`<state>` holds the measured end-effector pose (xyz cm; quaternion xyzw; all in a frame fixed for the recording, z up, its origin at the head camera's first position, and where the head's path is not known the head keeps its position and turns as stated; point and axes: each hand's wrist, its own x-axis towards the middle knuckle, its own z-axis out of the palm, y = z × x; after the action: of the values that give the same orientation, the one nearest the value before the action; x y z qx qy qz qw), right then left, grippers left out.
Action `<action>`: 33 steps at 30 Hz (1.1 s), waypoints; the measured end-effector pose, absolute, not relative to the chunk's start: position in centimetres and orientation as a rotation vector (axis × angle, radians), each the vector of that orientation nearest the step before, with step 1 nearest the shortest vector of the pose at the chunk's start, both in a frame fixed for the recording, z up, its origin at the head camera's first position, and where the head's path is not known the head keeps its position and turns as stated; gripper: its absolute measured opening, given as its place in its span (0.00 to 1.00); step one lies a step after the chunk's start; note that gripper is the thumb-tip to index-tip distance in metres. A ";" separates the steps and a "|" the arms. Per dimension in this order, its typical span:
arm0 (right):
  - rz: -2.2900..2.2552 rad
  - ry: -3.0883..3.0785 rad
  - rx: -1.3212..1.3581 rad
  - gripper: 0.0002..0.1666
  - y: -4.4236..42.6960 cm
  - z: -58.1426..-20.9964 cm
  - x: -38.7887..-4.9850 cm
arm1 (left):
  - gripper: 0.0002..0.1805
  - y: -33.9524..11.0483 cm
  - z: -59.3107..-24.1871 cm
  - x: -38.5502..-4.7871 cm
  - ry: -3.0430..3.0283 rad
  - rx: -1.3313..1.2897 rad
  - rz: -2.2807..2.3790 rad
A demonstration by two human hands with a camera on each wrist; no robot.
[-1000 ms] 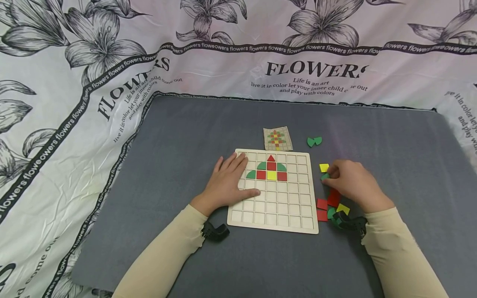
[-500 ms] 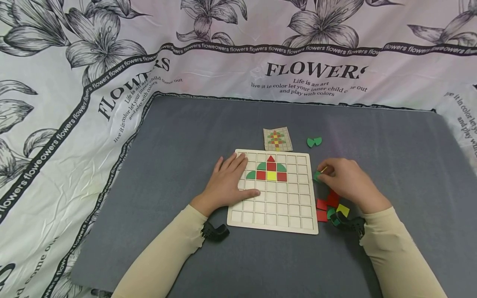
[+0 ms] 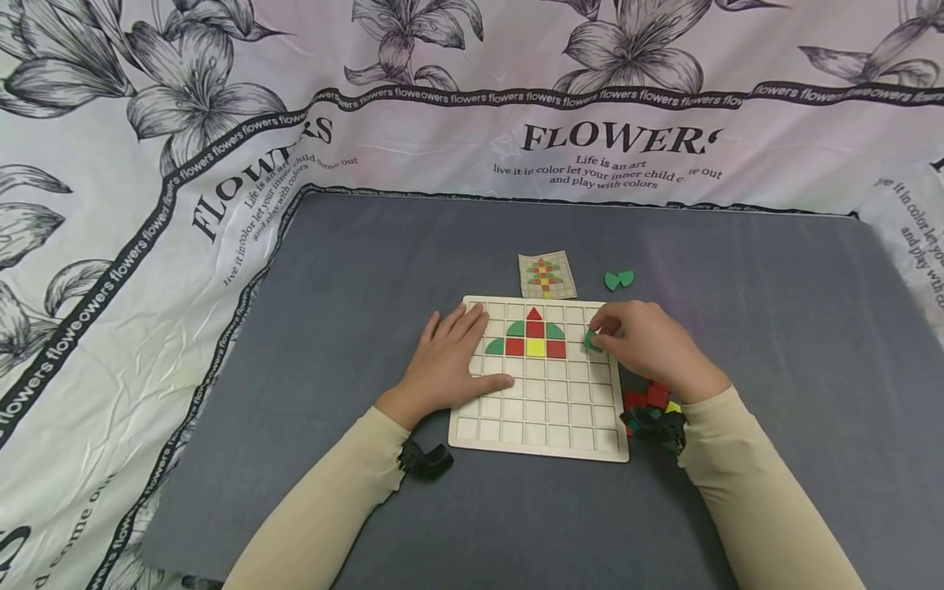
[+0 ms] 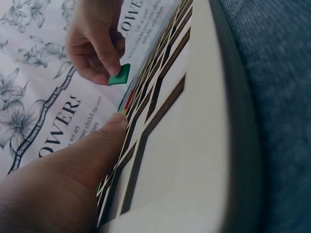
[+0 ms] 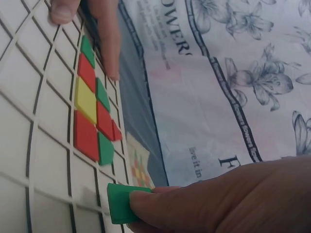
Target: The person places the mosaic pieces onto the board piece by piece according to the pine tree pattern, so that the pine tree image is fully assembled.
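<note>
The right hand (image 3: 649, 340) pinches one green piece (image 5: 116, 206) between its thumb and fingers, and it holds this piece above the side of the board (image 3: 509, 430) nearest to it. The left hand (image 3: 442, 352) lies flat on the opposite side of the board; its fingers are straight and it grasps nothing. Between the two hands, coloured pieces sit in the squares of the board: a red triangle (image 3: 534, 315) is farthest from the person, then a red square (image 3: 534, 329) with a green piece on each side, then a row of green, red, yellow and red. Ahead of both hands, just beyond the board, is a small picture card (image 3: 547, 279). Two green pieces (image 3: 619, 280) lie beyond the right hand, and under its wrist a loose pile (image 3: 658, 396) is partly hidden.
</note>
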<state>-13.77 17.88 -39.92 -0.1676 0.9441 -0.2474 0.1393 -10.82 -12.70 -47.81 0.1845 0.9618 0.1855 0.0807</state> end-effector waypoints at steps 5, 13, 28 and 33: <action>-0.722 2.695 -0.528 0.07 16.9 -40.5 -14.2 | 0.60 -12.7 -47.9 -10.9 2.880 0.555 0.541; -0.701 2.672 -0.550 0.07 16.2 -41.2 -14.4 | 0.61 -12.6 -47.9 -10.9 2.884 0.553 0.538; -0.630 2.676 -0.565 0.06 15.5 -41.5 -14.3 | 0.61 -12.7 -47.9 -10.9 2.879 0.550 0.546; -0.627 2.713 -0.594 0.07 15.6 -41.6 -14.1 | 0.61 -12.7 -48.0 -10.9 2.884 0.553 0.542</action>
<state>-14.07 15.60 -41.57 -0.2065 0.9425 -0.2178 0.1467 -10.94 -12.68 -47.96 0.1845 0.9629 0.1808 0.0779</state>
